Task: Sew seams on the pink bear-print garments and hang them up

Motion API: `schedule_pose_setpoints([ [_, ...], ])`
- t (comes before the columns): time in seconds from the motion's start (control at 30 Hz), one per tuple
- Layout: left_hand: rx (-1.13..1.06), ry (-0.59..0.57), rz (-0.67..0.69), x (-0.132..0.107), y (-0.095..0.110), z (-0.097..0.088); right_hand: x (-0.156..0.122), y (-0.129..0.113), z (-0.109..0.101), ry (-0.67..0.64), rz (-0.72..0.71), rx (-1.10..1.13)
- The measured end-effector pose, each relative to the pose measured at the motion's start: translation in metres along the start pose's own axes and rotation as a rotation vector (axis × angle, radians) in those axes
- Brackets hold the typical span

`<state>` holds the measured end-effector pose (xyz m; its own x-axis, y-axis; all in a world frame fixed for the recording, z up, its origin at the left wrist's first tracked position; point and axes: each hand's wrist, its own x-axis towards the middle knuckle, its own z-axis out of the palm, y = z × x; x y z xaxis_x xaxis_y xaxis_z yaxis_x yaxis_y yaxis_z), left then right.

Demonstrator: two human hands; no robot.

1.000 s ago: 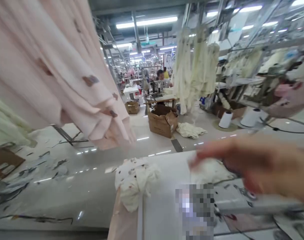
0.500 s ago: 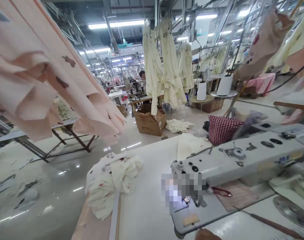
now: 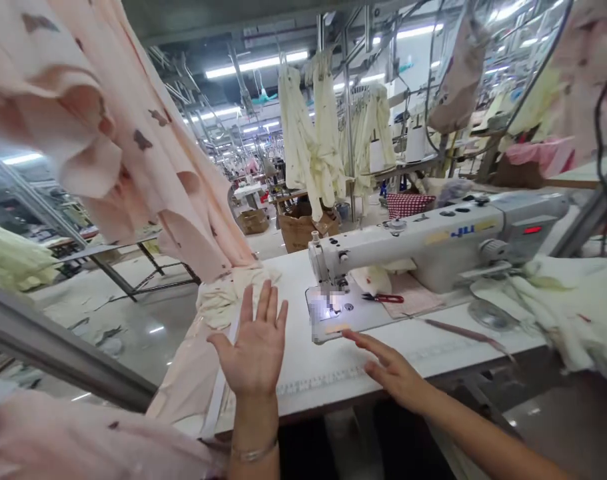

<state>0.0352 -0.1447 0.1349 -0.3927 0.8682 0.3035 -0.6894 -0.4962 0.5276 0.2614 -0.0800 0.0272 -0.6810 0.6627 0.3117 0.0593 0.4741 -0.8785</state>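
We see the left hand (image 3: 256,350) raised, palm toward us, fingers up and spread, thumb out to the side, nothing held; a bracelet (image 3: 256,455) circles its wrist. The right hand (image 3: 396,373) comes in low from the right, forearm slanting, fingers loosely extended and parted, nothing visible in them. Its fingertips point at the near edge of the sewing machine (image 3: 433,247), just beside a tan strip (image 3: 336,329); we can't tell contact. Red-handled snips (image 3: 390,298) lie beyond the right fingers, crumpled cream cloth (image 3: 218,303) behind the left fingers, pink fabric (image 3: 148,153) hanging above them.
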Motion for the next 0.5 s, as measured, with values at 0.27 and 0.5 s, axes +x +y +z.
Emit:
schedule_pose_setpoints([
  [0.27,0.525,-0.2,-0.177,-0.042,-0.091,-0.022,0.002,-0.054,0.064,-0.166,-0.608,-0.371],
  [0.5,1.532,-0.444,-0.148,-0.16,-0.033,-0.078,0.037,-0.023,0.024,-0.435,-0.486,-0.389],
])
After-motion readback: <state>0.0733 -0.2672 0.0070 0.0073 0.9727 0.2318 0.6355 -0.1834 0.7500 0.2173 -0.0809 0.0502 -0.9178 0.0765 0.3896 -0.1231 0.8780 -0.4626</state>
